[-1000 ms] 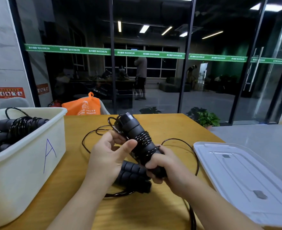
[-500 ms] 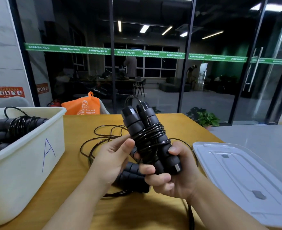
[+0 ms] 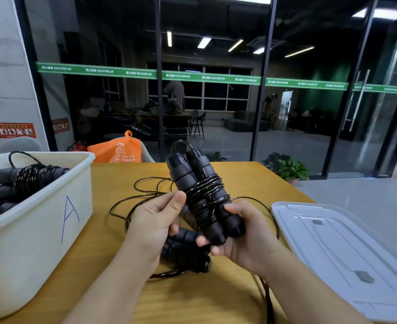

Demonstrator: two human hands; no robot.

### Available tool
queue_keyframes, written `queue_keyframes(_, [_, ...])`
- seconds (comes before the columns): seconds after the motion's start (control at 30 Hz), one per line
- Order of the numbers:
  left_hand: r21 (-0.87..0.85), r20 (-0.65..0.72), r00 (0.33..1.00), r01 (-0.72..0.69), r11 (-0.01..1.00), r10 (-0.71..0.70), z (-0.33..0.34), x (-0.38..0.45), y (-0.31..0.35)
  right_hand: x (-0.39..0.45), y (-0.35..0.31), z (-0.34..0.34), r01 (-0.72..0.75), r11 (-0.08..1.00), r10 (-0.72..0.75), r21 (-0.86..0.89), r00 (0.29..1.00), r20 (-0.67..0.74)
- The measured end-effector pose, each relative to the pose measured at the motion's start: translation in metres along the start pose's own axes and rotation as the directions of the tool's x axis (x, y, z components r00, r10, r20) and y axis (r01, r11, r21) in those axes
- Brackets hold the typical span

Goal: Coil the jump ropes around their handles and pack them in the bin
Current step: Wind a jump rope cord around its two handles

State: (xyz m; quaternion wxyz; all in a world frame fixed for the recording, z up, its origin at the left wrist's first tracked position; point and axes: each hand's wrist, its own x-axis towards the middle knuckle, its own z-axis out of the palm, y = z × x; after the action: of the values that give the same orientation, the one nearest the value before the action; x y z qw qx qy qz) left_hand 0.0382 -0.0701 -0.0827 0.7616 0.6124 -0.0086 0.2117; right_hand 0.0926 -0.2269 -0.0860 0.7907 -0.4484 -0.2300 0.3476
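Open counter (image 3: 239, 178) between bin (image 3: 41, 218) on the left and lid (image 3: 344, 242) on the right. Loose rope (image 3: 132, 206) and spare handles (image 3: 186, 249) strewn mid-counter, beneath both hands. Bin mouth unobstructed from above, partly filled with coiled ropes (image 3: 27, 178).
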Motion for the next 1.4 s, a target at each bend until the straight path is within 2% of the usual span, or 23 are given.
queue_keyframes(0.07, [0.016, -0.085, 0.996, -0.011, 1.000, 0.012, 0.001, 0.001, 0.001, 0.000, 0.001, 0.005, 0.144, 0.947, -0.213, -0.288, 0.950, -0.227])
queue_keyframes(0.1, [0.042, -0.111, 0.993, -0.019, 0.999, 0.024, 0.003, 0.001, 0.002, 0.000, 0.002, 0.006, 0.199, 0.854, -0.363, -0.481, 0.890, -0.277])
queue_keyframes(0.13, [0.085, -0.134, 0.990, -0.032, 0.996, 0.043, 0.004, 0.001, 0.002, 0.000, 0.002, 0.008, 0.233, 0.727, -0.492, -0.646, 0.833, -0.254])
queue_keyframes(0.2, [0.168, -0.166, 0.981, -0.070, 0.983, 0.098, 0.006, -0.001, 0.002, 0.001, 0.004, 0.005, 0.271, 0.530, -0.610, -0.803, 0.780, -0.139])
queue_keyframes(0.27, [0.235, -0.169, 0.976, -0.098, 0.967, 0.140, 0.007, -0.002, 0.001, 0.000, 0.006, 0.005, 0.254, 0.501, -0.580, -0.827, 0.808, -0.104])
queue_keyframes(0.4, [0.437, -0.178, 0.964, -0.104, 0.893, 0.199, 0.012, -0.005, -0.003, 0.000, 0.012, 0.003, 0.176, 0.435, -0.428, -0.883, 0.903, -0.030])
queue_keyframes(0.6, [0.565, -0.098, 0.954, -0.180, 0.805, 0.282, 0.014, -0.011, 0.004, 0.005, 0.021, 0.001, 0.044, 0.368, -0.454, -0.929, 0.880, -0.138])
queue_keyframes(0.67, [0.581, -0.050, 0.945, -0.235, 0.779, 0.323, 0.011, -0.011, 0.007, 0.004, 0.021, 0.003, 0.047, 0.407, -0.443, -0.912, 0.884, -0.152])
queue_keyframes(0.8, [0.567, 0.006, 0.932, -0.302, 0.766, 0.363, 0.004, -0.008, 0.007, 0.003, 0.022, 0.009, 0.068, 0.577, -0.369, -0.814, 0.911, -0.185])
queue_keyframes(0.9, [0.604, 0.084, 0.898, -0.390, 0.695, 0.431, -0.003, -0.002, 0.006, 0.003, 0.019, 0.010, 0.033, 0.688, -0.264, -0.725, 0.942, -0.208])
queue_keyframes(1.0, [0.608, 0.131, 0.852, -0.472, 0.638, 0.507, -0.012, 0.004, 0.005, 0.004, 0.017, 0.007, 0.026, 0.772, -0.175, -0.636, 0.969, -0.172])
queue_keyframes(1.07, [0.580, 0.099, 0.854, -0.467, 0.668, 0.511, -0.014, 0.005, 0.005, 0.004, 0.017, 0.006, 0.051, 0.837, -0.135, -0.545, 0.984, -0.116])
queue_keyframes(1.2, [0.481, -0.059, 0.922, -0.310, 0.820, 0.383, -0.015, 0.007, 0.003, 0.002, 0.017, 0.004, 0.092, 0.955, -0.075, -0.281, 0.995, 0.073])
queue_keyframes(1.33, [0.460, 0.002, 0.931, -0.324, 0.827, 0.364, -0.021, 0.012, -0.001, -0.003, 0.008, 0.004, 0.008, 1.000, -0.005, -0.007, 0.946, 0.323])
queue_keyframes(1.4, [0.431, 0.099, 0.932, -0.355, 0.829, 0.348, -0.018, 0.010, 0.000, -0.002, 0.004, 0.002, -0.079, 0.995, 0.044, 0.065, 0.899, 0.436])
